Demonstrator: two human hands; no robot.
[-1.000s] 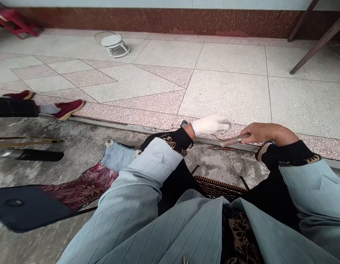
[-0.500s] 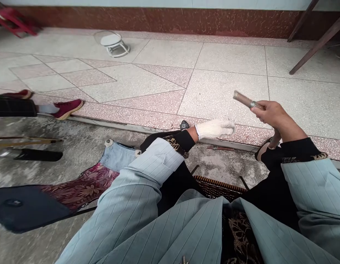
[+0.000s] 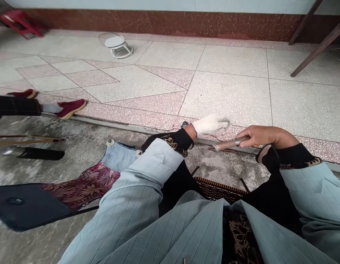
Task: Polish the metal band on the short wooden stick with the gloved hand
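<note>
My left hand [image 3: 210, 124] wears a white knitted glove and is held over the edge of the tiled ledge. Its fingers are drawn together, and whatever they may hold cannot be made out. My bare right hand [image 3: 259, 136] is wrapped round a brown stick-like tool [image 3: 227, 145] with a metal band near the grip. The tool's pale, worn end points left, below the gloved fingers and apart from them. On the concrete beneath lies a thin reddish rod [image 3: 231, 150], partly covered by the tool. A small dark object [image 3: 184, 125] sits behind my left wrist.
A person's red shoe [image 3: 72, 108] rests on the ledge at left. Below it are a black cylinder [image 3: 40, 153] and a patchwork cloth [image 3: 84, 187]. A small white stool [image 3: 115, 42], a red stool [image 3: 20, 22] and wooden legs [image 3: 318, 47] stand farther back.
My right hand has come down and left, swinging the brown tool from raised to low over the ledge's edge. My gloved left hand has shifted slightly up and left.
</note>
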